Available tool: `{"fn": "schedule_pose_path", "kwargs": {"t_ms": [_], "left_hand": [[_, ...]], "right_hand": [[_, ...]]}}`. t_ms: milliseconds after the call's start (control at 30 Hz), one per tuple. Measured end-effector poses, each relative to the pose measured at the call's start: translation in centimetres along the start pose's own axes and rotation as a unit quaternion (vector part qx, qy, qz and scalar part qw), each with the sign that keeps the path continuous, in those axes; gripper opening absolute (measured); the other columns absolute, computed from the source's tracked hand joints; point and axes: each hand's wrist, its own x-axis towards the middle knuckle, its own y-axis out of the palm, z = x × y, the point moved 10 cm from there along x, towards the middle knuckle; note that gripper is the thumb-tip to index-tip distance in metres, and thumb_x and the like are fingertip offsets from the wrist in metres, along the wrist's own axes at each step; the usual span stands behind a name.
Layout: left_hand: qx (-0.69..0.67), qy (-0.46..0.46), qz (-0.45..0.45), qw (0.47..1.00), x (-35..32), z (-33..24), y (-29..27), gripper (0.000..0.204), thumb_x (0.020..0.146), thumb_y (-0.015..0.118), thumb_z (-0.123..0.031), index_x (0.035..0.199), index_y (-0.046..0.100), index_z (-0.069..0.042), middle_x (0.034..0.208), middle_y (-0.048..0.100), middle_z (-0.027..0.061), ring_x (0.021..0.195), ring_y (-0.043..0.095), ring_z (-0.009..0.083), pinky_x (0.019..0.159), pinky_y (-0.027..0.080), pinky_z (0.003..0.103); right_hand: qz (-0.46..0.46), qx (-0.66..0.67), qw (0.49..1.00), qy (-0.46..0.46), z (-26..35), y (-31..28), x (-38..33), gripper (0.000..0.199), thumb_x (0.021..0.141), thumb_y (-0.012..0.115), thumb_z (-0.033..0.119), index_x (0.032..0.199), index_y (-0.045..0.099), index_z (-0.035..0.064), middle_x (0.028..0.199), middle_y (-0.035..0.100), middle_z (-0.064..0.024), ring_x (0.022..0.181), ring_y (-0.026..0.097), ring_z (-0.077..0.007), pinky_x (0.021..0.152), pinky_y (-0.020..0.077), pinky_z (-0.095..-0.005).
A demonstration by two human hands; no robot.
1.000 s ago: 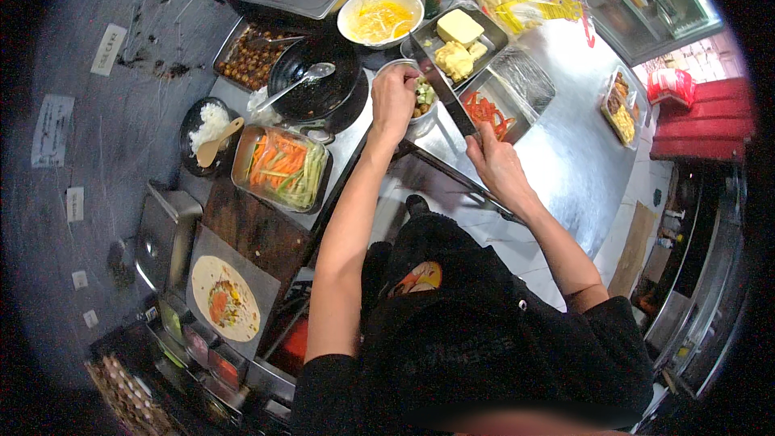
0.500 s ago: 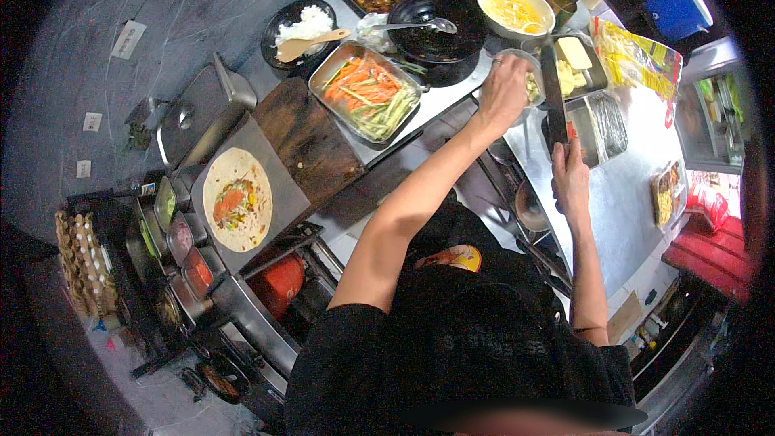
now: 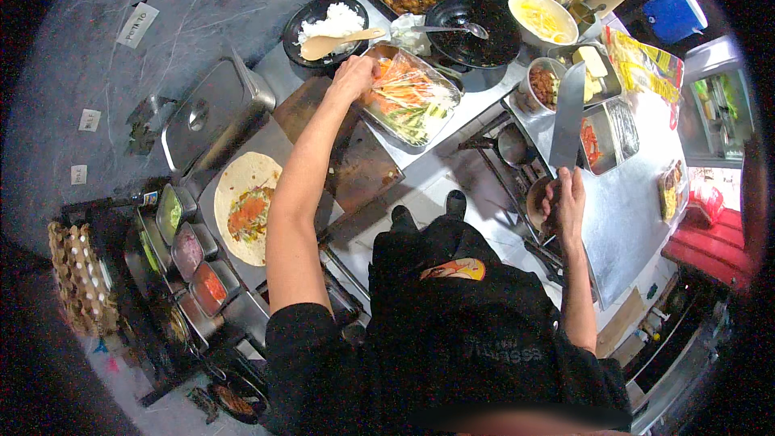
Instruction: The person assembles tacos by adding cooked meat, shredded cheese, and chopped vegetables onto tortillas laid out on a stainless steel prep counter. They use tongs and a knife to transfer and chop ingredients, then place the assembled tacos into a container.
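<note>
Steel tray of vegetable strips (image 3: 420, 101), upper centre: left hand (image 3: 353, 77) has shifted here from the small bowl, fingers pinching strips; right hand (image 3: 565, 203) curled, grip unclear

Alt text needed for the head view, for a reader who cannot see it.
A person's left hand reaches into a metal tray of sliced vegetables on a crowded food counter, while the right hand rests by the counter edge. An open tortilla with filling lies lower left.
</note>
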Motion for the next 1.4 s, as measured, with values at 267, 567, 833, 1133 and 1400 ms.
{"fn": "schedule_pose_path", "kwargs": {"t_ms": [267, 567, 833, 1133, 1400], "left_hand": [[0.084, 0.003, 0.035, 0.996, 0.3, -0.4, 1.0, 0.033, 0.072, 0.074, -0.029, 0.101, 0.068, -0.015, 0.096, 0.068, 0.0154, 0.093, 0.065, 0.0312, 0.081, 0.052, 0.042], [-0.021, 0.013, -0.048, 0.999, -0.3, -0.3, 0.9, 0.039, 0.075, 0.071, -0.034, 0.104, 0.068, -0.008, 0.095, 0.067, 0.0203, 0.090, 0.065, 0.0353, 0.081, 0.051, 0.045], [-0.169, -0.053, -0.105, 0.979, -1.0, 3.7, -3.4, 0.021, 0.084, 0.066, -0.022, 0.095, 0.071, -0.004, 0.079, 0.070, 0.0117, 0.074, 0.068, 0.0160, 0.067, 0.051, 0.030], [-0.462, -0.061, -0.007, 0.885, -4.8, 3.6, -4.4, 0.025, 0.086, 0.068, -0.028, 0.084, 0.068, -0.004, 0.064, 0.061, -0.0014, 0.050, 0.048, 0.0066, 0.052, 0.042, 0.022], [-0.234, -0.208, 0.047, 0.948, -14.9, 8.6, 0.1, 0.021, 0.082, 0.069, -0.019, 0.085, 0.072, 0.002, 0.068, 0.069, 0.0121, 0.059, 0.066, 0.0156, 0.059, 0.052, 0.034]], "right_hand": [[0.002, -0.092, 0.994, -0.061, -1.3, 2.1, -1.0, 0.025, 0.099, 0.046, 0.030, 0.095, 0.043, 0.0059, 0.060, 0.046, -0.0022, 0.038, 0.043, -0.0109, 0.033, 0.0352, -0.0255], [0.016, -0.050, 0.998, -0.023, -1.8, 3.7, -1.2, 0.025, 0.099, 0.045, 0.031, 0.094, 0.042, 0.0062, 0.059, 0.046, -0.0023, 0.038, 0.044, -0.0114, 0.033, 0.0352, -0.0254], [0.025, -0.072, 0.997, -0.032, -1.4, 3.4, -0.6, 0.027, 0.099, 0.046, 0.032, 0.092, 0.042, 0.0059, 0.060, 0.047, -0.0028, 0.038, 0.044, -0.0110, 0.033, 0.0360, -0.0258], [0.026, -0.112, 0.992, -0.052, -0.5, 2.8, 0.6, 0.025, 0.099, 0.047, 0.029, 0.095, 0.046, 0.0042, 0.064, 0.047, -0.0020, 0.045, 0.044, -0.0095, 0.038, 0.0364, -0.0255], [0.031, -0.219, 0.971, -0.093, -0.1, 4.0, 1.6, 0.030, 0.098, 0.046, 0.027, 0.105, 0.052, -0.0021, 0.082, 0.057, -0.0125, 0.073, 0.052, -0.0200, 0.068, 0.0437, -0.0324]]}}
